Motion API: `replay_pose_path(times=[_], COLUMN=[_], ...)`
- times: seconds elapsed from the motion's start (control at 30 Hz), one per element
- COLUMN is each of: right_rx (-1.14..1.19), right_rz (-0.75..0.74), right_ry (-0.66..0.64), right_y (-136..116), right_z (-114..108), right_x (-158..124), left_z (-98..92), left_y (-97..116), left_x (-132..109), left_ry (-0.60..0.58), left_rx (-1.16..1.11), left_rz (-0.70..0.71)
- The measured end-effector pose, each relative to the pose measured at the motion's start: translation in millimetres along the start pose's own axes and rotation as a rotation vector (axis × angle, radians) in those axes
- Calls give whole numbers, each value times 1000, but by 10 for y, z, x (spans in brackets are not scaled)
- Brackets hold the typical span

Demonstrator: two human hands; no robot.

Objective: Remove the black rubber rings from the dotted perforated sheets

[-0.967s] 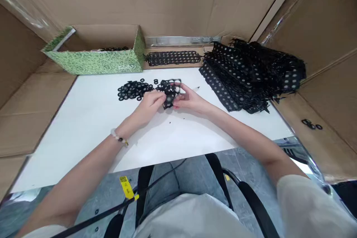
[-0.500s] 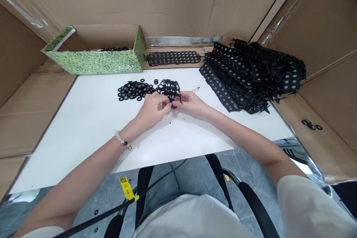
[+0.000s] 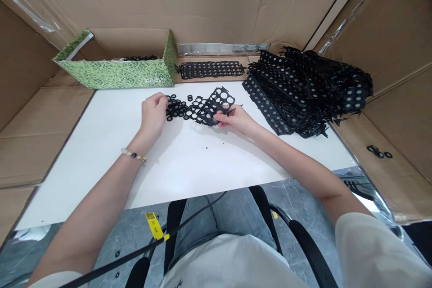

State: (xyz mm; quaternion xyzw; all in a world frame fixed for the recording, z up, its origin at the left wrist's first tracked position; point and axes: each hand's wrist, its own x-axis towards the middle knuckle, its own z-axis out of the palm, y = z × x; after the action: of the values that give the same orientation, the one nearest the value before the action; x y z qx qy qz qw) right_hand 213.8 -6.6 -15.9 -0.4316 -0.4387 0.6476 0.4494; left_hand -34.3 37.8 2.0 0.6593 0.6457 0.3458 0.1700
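My right hand (image 3: 236,119) pinches a black perforated rubber sheet (image 3: 221,96) by its near edge. The sheet is bent, with large round holes through which the white table shows. My left hand (image 3: 153,111) is at the left side of a pile of black rubber rings (image 3: 177,109), its fingers curled together. Whatever those fingertips hold, if anything, is hidden. The left part of the ring pile lies behind this hand. The far end of the sheet rests against the right edge of the pile.
A green-patterned box (image 3: 118,75) with black pieces inside stands at the back left. Beside it lies a holed black strip (image 3: 212,69) on cardboard. Dotted black sheets (image 3: 303,94) are heaped at the right. A few rings (image 3: 380,153) lie on the right cardboard. Cardboard walls (image 3: 216,4) surround the white table (image 3: 111,144).
My left hand has left the sheet and moved left to the ring pile. My right hand still holds the sheet, which is now spread out more and raised.
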Motion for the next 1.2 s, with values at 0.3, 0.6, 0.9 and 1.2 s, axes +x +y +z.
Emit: replay_pose_path(times=[0.3,0.6,0.9,1.2], right_rx=[157,-56,-171,-118], right_rz=[98,-49,-94,-68], right_ry=[-23,-321,-438,-427], right_y=[-3,40,75,18], right_z=[25,50,103,101], right_x=[-20,-58,-124,-142], left_z=[40,134,92,66], left_y=[338,339,314,338], left_x=[-425,-490,-481,-503], left_ry=[-250,-498,-714,-754], left_rx=[123,-23,-119,-220], left_rz=[492,572,572,530])
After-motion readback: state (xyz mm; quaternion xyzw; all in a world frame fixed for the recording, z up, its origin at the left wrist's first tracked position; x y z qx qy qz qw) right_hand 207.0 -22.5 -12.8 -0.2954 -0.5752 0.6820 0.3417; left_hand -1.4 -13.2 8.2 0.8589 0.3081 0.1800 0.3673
